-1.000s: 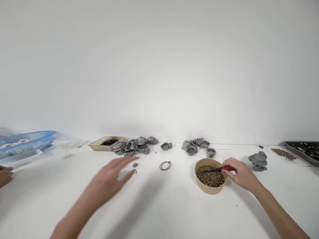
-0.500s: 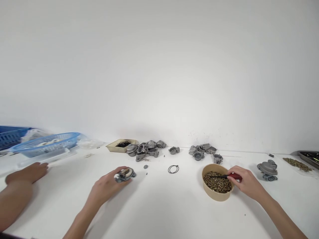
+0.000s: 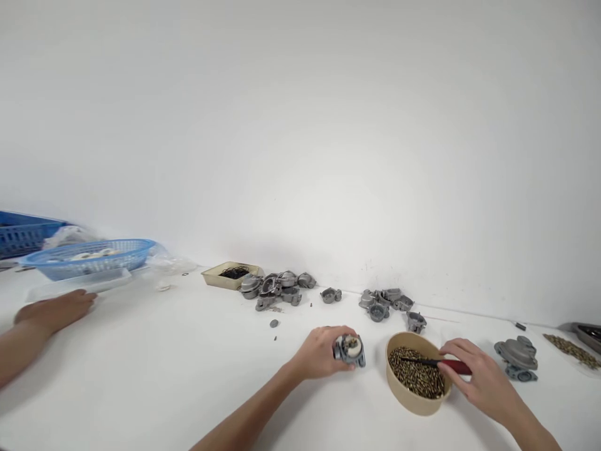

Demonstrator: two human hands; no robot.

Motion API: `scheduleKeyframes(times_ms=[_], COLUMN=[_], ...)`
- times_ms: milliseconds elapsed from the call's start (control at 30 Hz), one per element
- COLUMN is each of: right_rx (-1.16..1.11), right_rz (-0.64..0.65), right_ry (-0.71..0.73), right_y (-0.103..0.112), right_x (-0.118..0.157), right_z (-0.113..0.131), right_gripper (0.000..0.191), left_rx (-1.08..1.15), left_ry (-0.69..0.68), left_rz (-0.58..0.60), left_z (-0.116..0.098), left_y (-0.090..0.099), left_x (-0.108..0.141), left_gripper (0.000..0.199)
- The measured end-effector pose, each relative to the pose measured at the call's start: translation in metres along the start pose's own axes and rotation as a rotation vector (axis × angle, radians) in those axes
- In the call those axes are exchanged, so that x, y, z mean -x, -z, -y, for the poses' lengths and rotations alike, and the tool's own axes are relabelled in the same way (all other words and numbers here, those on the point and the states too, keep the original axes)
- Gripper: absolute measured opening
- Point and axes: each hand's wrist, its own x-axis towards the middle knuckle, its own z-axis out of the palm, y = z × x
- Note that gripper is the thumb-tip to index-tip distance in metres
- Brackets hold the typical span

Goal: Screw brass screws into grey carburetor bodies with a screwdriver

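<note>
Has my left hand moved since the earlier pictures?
Yes, your left hand has moved right: it was left of the grey disc, and now it is to the disc's right, holding a metal part.

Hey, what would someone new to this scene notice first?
Probably the round tan bowl full of small brassy screws, just left of the right hand, which holds a red-handled tool over it. Next, the grey metal housing with a white insert in the left hand.
</note>
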Motion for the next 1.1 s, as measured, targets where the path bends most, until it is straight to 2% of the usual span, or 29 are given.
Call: scheduleKeyframes(times_ms=[67,133,200,267,300,333,400,500,600,700,900,1100], right_rx=[0.025,0.030,0.071,0.166,0.229,0.252,0.290,0.369,0.441,0.506,0.564,0.428], right_rz=[-0.076,-0.100,-0.036,0.129,0.252,0.308,0.377,0.478,0.551,0.587,0.574,0.511], right_ry=[0.032,0.057,0.075,0.053,-0.004,-0.019,-0.047,-0.116,-0.175,-0.218,-0.227,-0.234], right_y=[-0.001,0.000,-0.001,-0.008,-0.015,-0.025,-0.049,-0.090,-0.121,-0.138,-0.142,-0.119], right_x=[0.000,-0.007,-0.025,-0.053,-0.069,-0.085,-0.116,-0.149,-0.164,-0.167,-0.163,-0.158], right_z=[0.003,0.008,0.018,0.031,0.037,0.043,0.053,0.059,0.062,0.063,0.062,0.054], right_gripper=[0.034,0.030,0.026,0.026,0.028,0.027,0.026,0.039,0.040,0.039,0.038,0.042], left_rx=[0.050,0.091,0.125,0.157,0.173,0.188,0.212,0.235,0.243,0.238,0.224,0.114], left_ry=[-0.024,-0.032,-0.030,-0.030,-0.035,-0.042,-0.063,-0.101,-0.128,-0.132,-0.136,-0.039], left_rz=[0.011,0.015,0.012,0.011,0.011,0.013,0.019,0.031,0.040,0.056,0.080,0.060], left_z=[0.001,0.001,0.002,0.003,0.003,0.003,0.002,0.000,-0.002,0.000,0.003,0.003], left_y=[-0.009,-0.014,-0.018,-0.020,-0.020,-0.020,-0.019,-0.016,-0.015,-0.014,-0.011,0.000], left_x=[0.009,0.014,0.016,0.014,0.014,0.013,0.013,0.015,0.016,0.017,0.017,0.019], left_gripper=[0.057,0.058,0.059,0.059,0.060,0.060,0.060,0.059,0.060,0.066,0.080,0.085])
